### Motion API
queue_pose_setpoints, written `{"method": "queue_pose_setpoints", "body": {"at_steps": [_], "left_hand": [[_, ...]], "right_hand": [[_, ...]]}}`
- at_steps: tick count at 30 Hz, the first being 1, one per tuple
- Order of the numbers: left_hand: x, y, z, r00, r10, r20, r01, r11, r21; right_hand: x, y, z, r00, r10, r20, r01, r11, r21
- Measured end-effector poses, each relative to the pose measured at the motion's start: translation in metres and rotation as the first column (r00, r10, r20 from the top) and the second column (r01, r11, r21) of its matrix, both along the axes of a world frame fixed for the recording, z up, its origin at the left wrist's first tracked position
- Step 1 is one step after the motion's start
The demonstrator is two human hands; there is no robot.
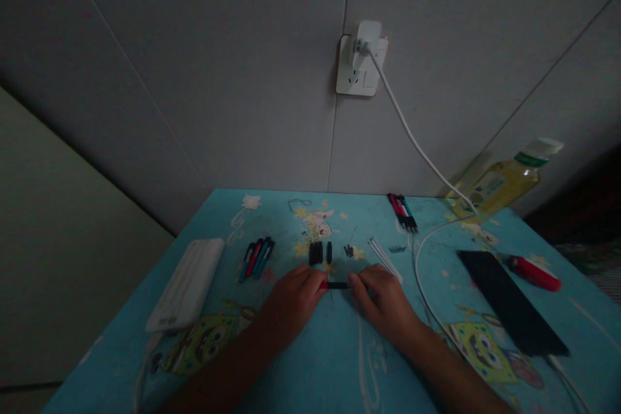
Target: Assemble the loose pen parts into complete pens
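A red and black pen part (336, 285) lies level between my two hands. My left hand (299, 294) is closed on its red end, and my right hand (383, 299) pinches the black end. Just beyond the hands sit several black pen grips (316, 253), with small black pieces (348, 250) to their right. Thin white refills (385, 259) lie behind my right hand, beside a few tiny springs (398, 249). Red and blue pen barrels (256, 259) form a group left of my left hand. Several pens (402, 213) lie together near the back edge.
A white power bank (187, 284) with a cable lies at the left. On the right are a dark phone-like slab (512, 301), a red object (536, 273) and a bottle of yellow liquid (504, 184). A white cable (420, 265) runs from the wall charger (366, 42) across the table.
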State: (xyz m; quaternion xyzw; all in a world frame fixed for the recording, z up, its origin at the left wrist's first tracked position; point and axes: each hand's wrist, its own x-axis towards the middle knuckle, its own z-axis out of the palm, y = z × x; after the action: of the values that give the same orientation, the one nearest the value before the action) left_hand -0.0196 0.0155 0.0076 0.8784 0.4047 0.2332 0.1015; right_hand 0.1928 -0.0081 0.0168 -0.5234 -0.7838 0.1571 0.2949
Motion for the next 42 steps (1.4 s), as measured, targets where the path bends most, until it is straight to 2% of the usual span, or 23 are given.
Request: {"method": "queue_pose_setpoints", "body": {"at_steps": [5,10,14,17,19,21,23,25,27,29,31,34,36,38,40,42], "left_hand": [[0.001,0.001,0.006,1.0,0.023,-0.017,-0.022,1.0,0.019],[-0.003,0.004,0.004,0.998,0.068,0.008,-0.067,0.997,-0.042],[-0.004,0.005,0.002,0.998,0.023,0.064,-0.021,0.999,-0.027],[-0.003,0.005,0.002,0.986,0.01,0.166,-0.021,0.997,0.068],[-0.003,0.005,0.004,0.96,0.081,0.269,-0.122,0.983,0.139],[-0.005,0.004,0.006,0.895,0.16,0.416,-0.246,0.956,0.162],[-0.005,0.002,0.009,0.804,0.189,0.564,-0.279,0.957,0.076],[-0.003,0.002,0.012,0.707,0.241,0.665,-0.189,0.97,-0.151],[0.0,0.003,0.013,0.639,0.338,0.691,-0.042,0.912,-0.407],[0.003,0.004,0.012,0.584,0.424,0.692,0.068,0.825,-0.562],[0.004,0.006,0.011,0.527,0.482,0.7,0.11,0.778,-0.618],[0.003,0.006,0.009,0.454,0.513,0.728,0.135,0.768,-0.626],[-0.001,0.006,0.008,0.45,0.482,0.752,0.163,0.783,-0.6],[-0.004,0.006,0.01,0.477,0.446,0.757,0.172,0.798,-0.578],[-0.006,0.005,0.013,0.522,0.407,0.75,0.182,0.806,-0.563],[-0.006,0.006,0.017,0.545,0.355,0.76,0.241,0.802,-0.547]], "right_hand": [[0.0,-0.001,0.002,1.0,0.006,-0.019,-0.007,0.998,-0.055],[0.002,0.0,0.007,0.991,0.13,0.03,-0.13,0.991,-0.001],[0.002,-0.002,0.006,0.987,0.156,0.035,-0.156,0.988,0.001],[0.004,-0.002,0.003,0.997,0.07,-0.009,-0.07,0.997,0.038],[0.007,-0.001,0.003,0.997,-0.028,-0.072,0.033,0.997,0.072],[0.01,-0.001,0.002,0.981,-0.118,-0.155,0.132,0.987,0.088],[0.012,-0.001,0.001,0.965,-0.152,-0.215,0.176,0.98,0.098],[0.01,-0.002,0.0,0.965,-0.124,-0.232,0.158,0.978,0.135],[0.006,-0.003,-0.001,0.978,-0.057,-0.199,0.094,0.98,0.176],[0.002,-0.005,-0.002,0.988,-0.001,-0.153,0.03,0.983,0.181],[-0.002,-0.006,-0.002,0.991,0.038,-0.129,-0.019,0.988,0.15],[-0.006,-0.008,0.001,0.984,0.065,-0.168,-0.051,0.995,0.085],[-0.009,-0.011,0.004,0.971,0.067,-0.231,-0.067,0.998,0.009],[-0.013,-0.015,0.006,0.948,0.057,-0.314,-0.095,0.99,-0.105],[-0.018,-0.019,0.006,0.908,0.042,-0.417,-0.163,0.952,-0.259],[-0.022,-0.022,0.004,0.844,0.034,-0.536,-0.299,0.858,-0.417]]}}
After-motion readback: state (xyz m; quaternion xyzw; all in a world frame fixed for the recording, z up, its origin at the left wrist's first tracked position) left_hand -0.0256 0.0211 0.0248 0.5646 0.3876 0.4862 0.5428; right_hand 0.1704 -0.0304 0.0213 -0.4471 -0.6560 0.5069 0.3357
